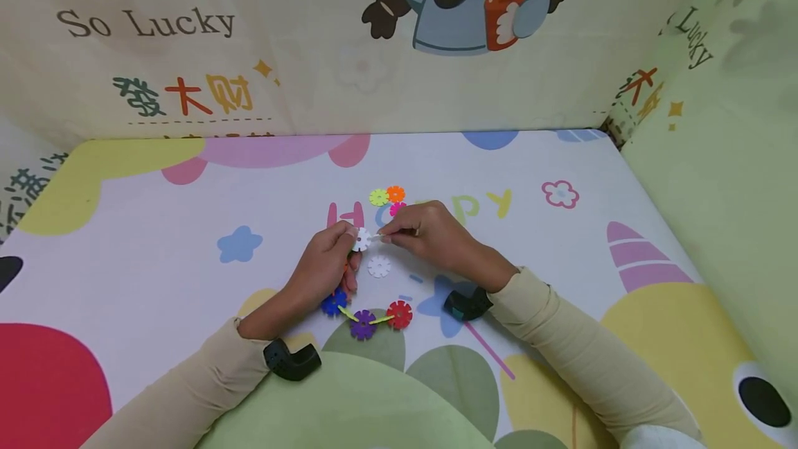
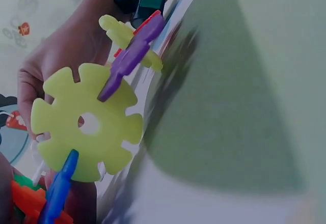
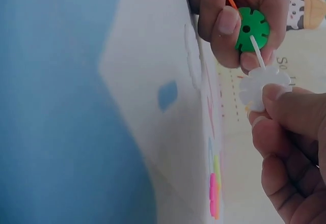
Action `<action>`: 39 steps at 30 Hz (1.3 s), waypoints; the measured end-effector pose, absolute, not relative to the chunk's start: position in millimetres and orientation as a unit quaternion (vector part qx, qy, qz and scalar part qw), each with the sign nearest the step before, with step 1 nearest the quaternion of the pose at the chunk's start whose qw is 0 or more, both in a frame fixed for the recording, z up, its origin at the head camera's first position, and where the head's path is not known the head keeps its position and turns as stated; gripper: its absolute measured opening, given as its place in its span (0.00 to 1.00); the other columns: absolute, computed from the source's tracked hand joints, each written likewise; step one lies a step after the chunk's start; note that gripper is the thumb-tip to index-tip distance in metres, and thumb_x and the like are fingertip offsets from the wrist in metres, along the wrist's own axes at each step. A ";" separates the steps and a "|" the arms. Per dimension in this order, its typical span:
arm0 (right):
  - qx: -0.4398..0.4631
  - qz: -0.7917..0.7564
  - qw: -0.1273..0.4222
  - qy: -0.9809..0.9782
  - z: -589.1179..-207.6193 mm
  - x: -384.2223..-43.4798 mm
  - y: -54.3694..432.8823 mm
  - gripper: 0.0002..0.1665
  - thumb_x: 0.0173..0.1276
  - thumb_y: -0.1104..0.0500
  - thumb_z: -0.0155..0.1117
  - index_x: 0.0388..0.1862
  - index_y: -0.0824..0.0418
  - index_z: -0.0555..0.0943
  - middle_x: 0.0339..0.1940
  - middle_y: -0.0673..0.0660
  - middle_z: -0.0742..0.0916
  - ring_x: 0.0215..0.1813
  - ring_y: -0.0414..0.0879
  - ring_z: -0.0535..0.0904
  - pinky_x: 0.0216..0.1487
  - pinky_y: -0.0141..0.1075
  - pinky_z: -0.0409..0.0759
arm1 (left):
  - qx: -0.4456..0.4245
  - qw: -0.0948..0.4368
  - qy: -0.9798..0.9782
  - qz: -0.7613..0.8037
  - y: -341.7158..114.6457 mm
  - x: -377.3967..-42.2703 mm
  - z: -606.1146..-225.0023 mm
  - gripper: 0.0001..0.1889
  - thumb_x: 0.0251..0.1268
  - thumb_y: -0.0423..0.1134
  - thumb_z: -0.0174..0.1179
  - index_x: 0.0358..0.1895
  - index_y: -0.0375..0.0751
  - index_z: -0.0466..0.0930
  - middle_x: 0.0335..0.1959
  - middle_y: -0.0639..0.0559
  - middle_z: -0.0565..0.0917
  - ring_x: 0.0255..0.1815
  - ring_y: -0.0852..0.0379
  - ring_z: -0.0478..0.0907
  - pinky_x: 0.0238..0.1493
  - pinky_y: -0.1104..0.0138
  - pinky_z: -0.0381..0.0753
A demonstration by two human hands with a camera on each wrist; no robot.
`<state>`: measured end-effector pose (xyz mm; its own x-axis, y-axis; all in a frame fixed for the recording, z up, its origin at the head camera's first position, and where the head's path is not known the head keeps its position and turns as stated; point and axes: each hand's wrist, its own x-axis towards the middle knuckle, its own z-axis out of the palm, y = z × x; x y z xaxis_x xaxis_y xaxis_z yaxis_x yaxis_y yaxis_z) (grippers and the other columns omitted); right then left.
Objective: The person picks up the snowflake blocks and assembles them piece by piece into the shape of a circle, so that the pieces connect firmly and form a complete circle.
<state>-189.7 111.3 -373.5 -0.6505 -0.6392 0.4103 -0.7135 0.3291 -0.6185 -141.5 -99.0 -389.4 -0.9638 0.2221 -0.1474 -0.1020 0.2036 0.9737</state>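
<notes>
Left hand (image 1: 327, 255): gripped linked notched discs (image 1: 363, 325). Right hand (image 1: 433, 231): pinched white disc (image 3: 251, 87). Loose white disc (image 1: 379, 267): lay on worktop (image 1: 168, 227).

The back wall (image 1: 312, 40) says "So Lucky" (image 1: 146, 24), with "發大财" (image 1: 183, 95) under it. The right wall (image 1: 717, 192) says "Lucky" (image 1: 690, 38) again, on a slant. The bench (image 1: 168, 269) has "H" (image 1: 345, 215), "p" (image 1: 458, 210) and "y" (image 1: 501, 204), and the right hand (image 1: 439, 238) covers some of the letters between. More signs (image 1: 28, 186) on the left wall (image 1: 19, 141) are cut off
</notes>
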 end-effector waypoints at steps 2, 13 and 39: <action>0.421 0.401 0.052 -0.812 -373.4 -189.3 110.1 0.09 0.55 0.70 0.75 0.36 0.64 0.89 0.30 0.52 0.88 0.30 0.38 0.79 0.30 0.28 0.78 | 0.035 0.126 0.768 0.627 -98.9 -141.2 -389.2 0.19 0.80 0.46 0.41 0.35 0.33 0.66 0.23 0.39 0.73 0.12 0.45 0.75 0.16 0.57 0.80; 0.397 0.388 0.070 -0.829 -370.9 -180.8 104.1 0.07 0.55 0.68 0.75 0.35 0.66 0.89 0.31 0.54 0.89 0.33 0.42 0.84 0.34 0.28 0.80 | 0.031 0.109 0.783 0.611 -95.7 -139.4 -387.7 0.18 0.81 0.45 0.39 0.34 0.34 0.65 0.22 0.40 0.73 0.12 0.45 0.75 0.17 0.57 0.80; 0.372 0.366 0.065 -0.851 -369.6 -177.0 97.8 0.06 0.58 0.68 0.73 0.35 0.66 0.87 0.31 0.55 0.87 0.32 0.41 0.81 0.36 0.26 0.80 | 0.019 0.114 0.783 0.612 -93.6 -139.8 -387.1 0.17 0.81 0.47 0.38 0.37 0.36 0.64 0.23 0.40 0.73 0.14 0.45 0.75 0.18 0.60 0.80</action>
